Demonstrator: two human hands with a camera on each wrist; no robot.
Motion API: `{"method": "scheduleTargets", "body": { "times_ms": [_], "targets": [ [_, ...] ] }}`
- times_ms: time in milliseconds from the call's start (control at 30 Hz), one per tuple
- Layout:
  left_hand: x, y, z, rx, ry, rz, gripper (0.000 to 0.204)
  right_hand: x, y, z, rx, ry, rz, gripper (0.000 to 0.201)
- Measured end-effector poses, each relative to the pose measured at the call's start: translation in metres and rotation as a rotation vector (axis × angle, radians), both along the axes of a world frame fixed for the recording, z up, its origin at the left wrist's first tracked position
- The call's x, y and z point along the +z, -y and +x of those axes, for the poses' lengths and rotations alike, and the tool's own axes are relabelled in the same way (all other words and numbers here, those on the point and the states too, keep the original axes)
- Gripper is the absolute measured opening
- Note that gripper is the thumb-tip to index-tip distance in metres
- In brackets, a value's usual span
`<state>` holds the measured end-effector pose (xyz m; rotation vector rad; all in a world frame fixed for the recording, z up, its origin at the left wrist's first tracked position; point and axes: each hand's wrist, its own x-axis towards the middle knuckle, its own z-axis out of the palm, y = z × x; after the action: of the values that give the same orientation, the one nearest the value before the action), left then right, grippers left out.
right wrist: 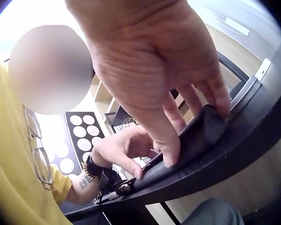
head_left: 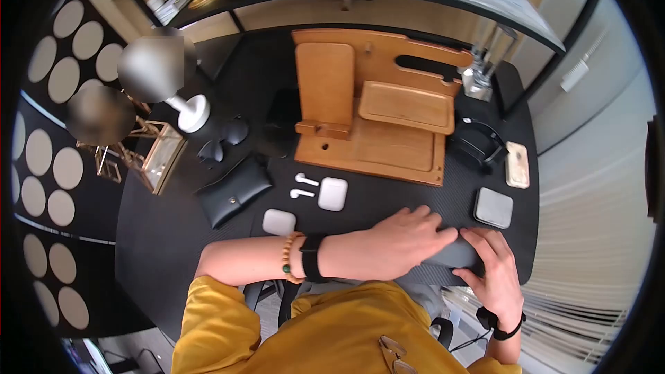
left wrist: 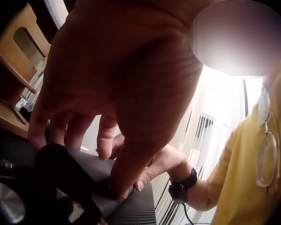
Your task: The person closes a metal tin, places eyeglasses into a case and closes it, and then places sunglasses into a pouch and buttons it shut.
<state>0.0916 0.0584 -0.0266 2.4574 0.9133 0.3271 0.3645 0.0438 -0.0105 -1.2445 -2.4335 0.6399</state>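
At the near edge of the black table (head_left: 173, 235) lies a dark grey soft case (head_left: 454, 253). My left hand (head_left: 415, 235) reaches across and lies over its left part, fingers curled on top. My right hand (head_left: 495, 270) grips its right end. In the left wrist view my left hand (left wrist: 117, 93) has fingers on top of the case (left wrist: 79, 168) and its thumb against the near side, with the right hand (left wrist: 154, 164) behind it. In the right wrist view my right hand (right wrist: 168, 70) pinches the case (right wrist: 196, 136) between thumb and fingers, with the left hand (right wrist: 122, 147) further along.
A wooden docking stand (head_left: 374, 118) stands at the middle back. In front of it lie two white earbuds (head_left: 303, 187), their white case (head_left: 332, 194) and a small grey box (head_left: 279, 221). Nearby are a grey square box (head_left: 493, 208), a phone (head_left: 517, 164), a black pouch (head_left: 234, 190) and sunglasses (head_left: 222, 140).
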Motion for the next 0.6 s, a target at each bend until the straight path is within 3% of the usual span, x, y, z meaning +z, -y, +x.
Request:
{"method": "scheduleTargets", "body": {
  "times_ms": [467,600],
  "targets": [
    [-0.0053,0.0091,0.0077,0.016,0.010,0.175,0.057,-0.0051,-0.0024,-0.0020,-0.042,0.043,-0.024,0.080],
    [-0.0020,0.0066,0.0047,-0.007,-0.017,0.129,0.055,-0.0005,-0.0036,-0.0013,-0.047,0.019,-0.065,0.077]
  ]
}}
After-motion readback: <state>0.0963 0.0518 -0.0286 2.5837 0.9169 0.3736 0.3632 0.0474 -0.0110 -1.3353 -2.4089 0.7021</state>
